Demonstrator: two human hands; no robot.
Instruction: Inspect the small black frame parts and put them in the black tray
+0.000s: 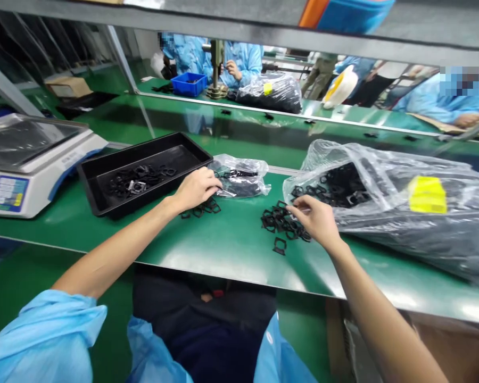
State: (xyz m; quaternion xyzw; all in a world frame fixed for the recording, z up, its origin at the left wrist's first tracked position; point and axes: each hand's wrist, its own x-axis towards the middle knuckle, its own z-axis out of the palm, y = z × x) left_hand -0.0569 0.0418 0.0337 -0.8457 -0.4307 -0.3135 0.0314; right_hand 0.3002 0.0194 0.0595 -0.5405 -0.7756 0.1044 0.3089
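Note:
My left hand (198,187) is closed with its fingertips together, at the left edge of a small clear bag (243,178) that has black parts inside. What lies between those fingers is hidden. A few black plastic frames (201,209) rest on the table just below it. My right hand (315,217) pinches a black plastic frame at the top of a loose pile of black frames (281,221). One single frame (280,246) lies apart in front of the pile. Beside this hand, a large clear bag (387,197) lies on its side, its mouth facing the pile.
A black tray (99,198) with several black frames stands left of my left hand, beside a weighing scale (32,159). A metal shelf rail (239,29) crosses overhead. Across the green table (223,244), people in blue work at another bench with a blue bin (189,85).

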